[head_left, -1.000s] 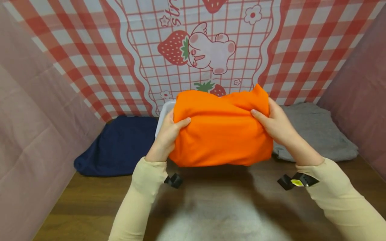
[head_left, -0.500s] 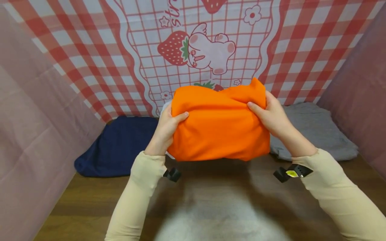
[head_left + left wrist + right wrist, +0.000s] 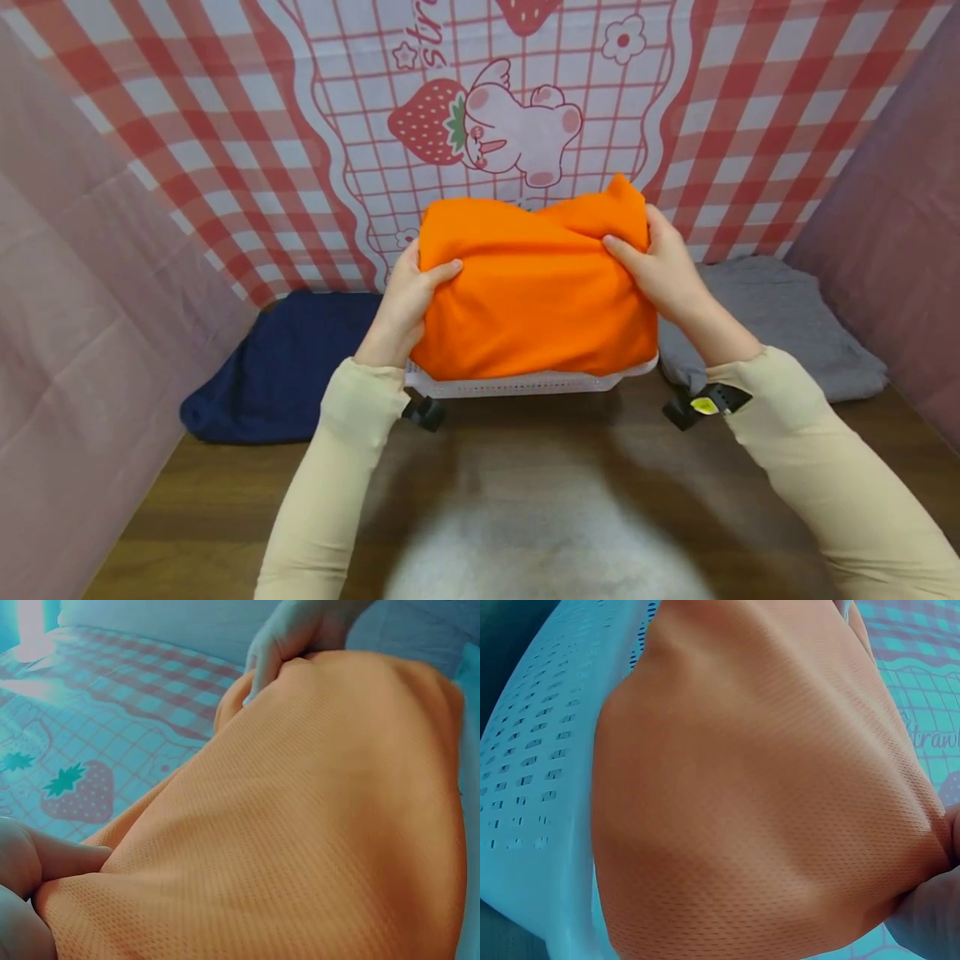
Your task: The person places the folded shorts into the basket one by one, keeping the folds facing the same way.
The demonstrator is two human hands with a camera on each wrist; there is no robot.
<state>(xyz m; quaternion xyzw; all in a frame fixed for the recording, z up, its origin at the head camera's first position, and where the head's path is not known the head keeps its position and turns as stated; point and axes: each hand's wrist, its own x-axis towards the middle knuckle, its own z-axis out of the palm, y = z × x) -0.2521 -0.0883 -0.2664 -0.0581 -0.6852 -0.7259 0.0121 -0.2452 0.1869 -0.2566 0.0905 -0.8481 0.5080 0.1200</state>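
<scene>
Orange folded cloth [image 3: 534, 300] sits between my hands above the white perforated basket [image 3: 525, 384] on the table [image 3: 225, 500]. My left hand [image 3: 405, 304] pinches its left edge, thumb on top; my right hand [image 3: 660, 271] grips its right edge, forearms angled inward.

My head camera looks down and forward at the orange cloth [image 3: 534, 292] over the white basket [image 3: 525, 384]. My two wrist cameras sit very close to that same cloth, one from each side.
</scene>
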